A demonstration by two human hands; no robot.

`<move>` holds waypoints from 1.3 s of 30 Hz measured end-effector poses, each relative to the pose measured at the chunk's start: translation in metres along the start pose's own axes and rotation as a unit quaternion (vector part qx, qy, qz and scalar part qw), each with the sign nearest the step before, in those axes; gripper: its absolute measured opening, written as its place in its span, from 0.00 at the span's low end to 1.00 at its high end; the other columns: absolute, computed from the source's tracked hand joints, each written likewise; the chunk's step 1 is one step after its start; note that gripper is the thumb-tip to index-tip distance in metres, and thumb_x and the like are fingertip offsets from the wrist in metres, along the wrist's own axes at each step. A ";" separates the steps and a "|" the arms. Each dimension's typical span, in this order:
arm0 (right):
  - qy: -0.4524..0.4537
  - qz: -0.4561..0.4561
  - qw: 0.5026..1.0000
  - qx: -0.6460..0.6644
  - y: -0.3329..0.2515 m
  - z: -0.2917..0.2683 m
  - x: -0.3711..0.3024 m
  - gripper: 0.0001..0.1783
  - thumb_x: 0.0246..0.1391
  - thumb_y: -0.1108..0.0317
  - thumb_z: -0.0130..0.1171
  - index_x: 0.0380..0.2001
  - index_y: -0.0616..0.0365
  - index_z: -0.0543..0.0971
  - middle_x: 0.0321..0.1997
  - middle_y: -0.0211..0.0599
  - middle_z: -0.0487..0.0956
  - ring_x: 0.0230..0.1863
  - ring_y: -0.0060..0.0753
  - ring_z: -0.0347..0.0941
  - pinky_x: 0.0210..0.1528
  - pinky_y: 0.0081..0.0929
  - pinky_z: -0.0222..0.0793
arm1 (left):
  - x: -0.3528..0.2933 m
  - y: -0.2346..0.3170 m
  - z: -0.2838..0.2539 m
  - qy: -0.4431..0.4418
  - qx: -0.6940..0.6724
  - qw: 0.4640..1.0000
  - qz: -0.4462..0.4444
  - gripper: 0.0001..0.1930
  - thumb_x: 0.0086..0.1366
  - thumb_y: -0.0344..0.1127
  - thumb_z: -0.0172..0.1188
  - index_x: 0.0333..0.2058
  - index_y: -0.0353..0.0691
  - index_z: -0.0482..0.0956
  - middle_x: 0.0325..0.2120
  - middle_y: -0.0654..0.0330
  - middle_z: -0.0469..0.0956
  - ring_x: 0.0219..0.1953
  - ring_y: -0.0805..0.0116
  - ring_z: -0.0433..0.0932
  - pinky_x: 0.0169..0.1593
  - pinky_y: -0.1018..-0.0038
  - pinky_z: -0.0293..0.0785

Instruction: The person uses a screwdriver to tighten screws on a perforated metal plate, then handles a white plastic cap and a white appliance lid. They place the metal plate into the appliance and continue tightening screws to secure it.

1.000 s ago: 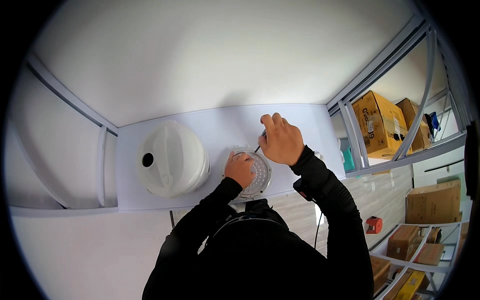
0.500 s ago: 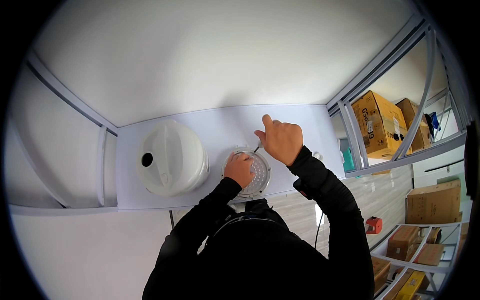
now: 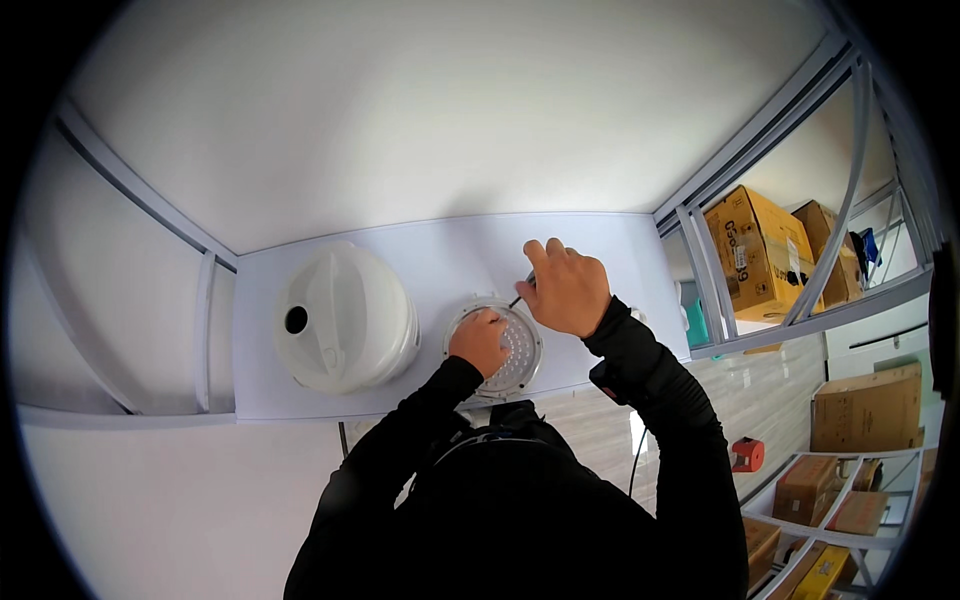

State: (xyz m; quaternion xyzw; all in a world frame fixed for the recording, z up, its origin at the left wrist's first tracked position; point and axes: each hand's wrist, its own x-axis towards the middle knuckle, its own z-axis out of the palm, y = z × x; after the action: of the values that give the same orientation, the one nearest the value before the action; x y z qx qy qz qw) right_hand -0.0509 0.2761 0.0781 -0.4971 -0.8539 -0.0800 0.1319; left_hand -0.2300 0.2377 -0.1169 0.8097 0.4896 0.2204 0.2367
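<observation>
A round, pale unit with a perforated or dimpled face (image 3: pixel 520 352) and small lugs on its rim lies on the white table in front of me. My left hand (image 3: pixel 479 343) presses on its left part with bent fingers, holding it down. Above its far right edge, my right hand (image 3: pixel 567 287) is closed around a screwdriver (image 3: pixel 517 300). Only a short dark shaft shows, slanting down toward the rim; the handle is mostly hidden by the fingers. Where the tip meets the unit is too small to make out.
A large white rounded container (image 3: pixel 350 315) with a dark round hole stands to the left on the table (image 3: pixel 450 235). A small white piece (image 3: pixel 637 313) sits near the right edge. Beyond are cardboard boxes (image 3: pixel 760 250), metal frame bars and a red object (image 3: pixel 747 455) on the floor.
My right hand has turned at the wrist around the screwdriver and shifted slightly to the right; its fingers now curl differently. My left hand stays on the round unit.
</observation>
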 end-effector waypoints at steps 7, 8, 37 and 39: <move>-0.042 0.024 0.999 -0.011 0.005 0.009 0.003 0.19 0.53 0.59 0.73 0.41 0.56 0.76 0.28 0.38 0.77 0.25 0.43 0.79 0.24 0.39 0.71 | 0.000 -0.002 0.004 0.003 0.016 1.000 0.001 0.27 0.52 0.43 0.73 0.50 0.40 0.87 0.54 0.54 0.81 0.58 0.49 0.78 0.64 0.56 0.75; -0.043 0.031 0.999 -0.006 0.004 0.009 0.004 0.19 0.53 0.60 0.72 0.41 0.56 0.76 0.28 0.38 0.77 0.25 0.44 0.79 0.24 0.40 0.71 | 0.000 -0.002 0.004 0.004 0.018 1.000 0.000 0.27 0.52 0.43 0.73 0.50 0.40 0.87 0.54 0.54 0.81 0.58 0.49 0.78 0.64 0.56 0.75; 0.003 0.104 0.969 0.226 0.015 -0.005 -0.020 0.16 0.54 0.69 0.72 0.43 0.61 0.79 0.37 0.50 0.83 0.34 0.55 0.83 0.37 0.45 0.80 | -0.015 -0.014 -0.017 0.128 0.072 0.988 -0.055 0.11 0.60 0.36 0.70 0.42 0.46 0.86 0.45 0.61 0.81 0.50 0.53 0.78 0.54 0.54 0.72; 0.015 0.106 0.966 0.236 0.014 -0.010 -0.022 0.16 0.54 0.69 0.72 0.44 0.61 0.79 0.38 0.49 0.84 0.34 0.54 0.83 0.37 0.44 0.80 | -0.013 -0.019 -0.014 0.130 0.078 0.987 -0.052 0.08 0.62 0.37 0.69 0.40 0.47 0.86 0.44 0.62 0.81 0.49 0.53 0.78 0.53 0.54 0.72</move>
State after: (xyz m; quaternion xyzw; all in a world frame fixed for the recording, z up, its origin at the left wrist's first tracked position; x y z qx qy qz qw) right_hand -0.0271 0.2619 0.0814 -0.5379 -0.7890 0.1308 0.2664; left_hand -0.2563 0.2360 -0.1190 0.7632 0.5737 0.2727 0.1186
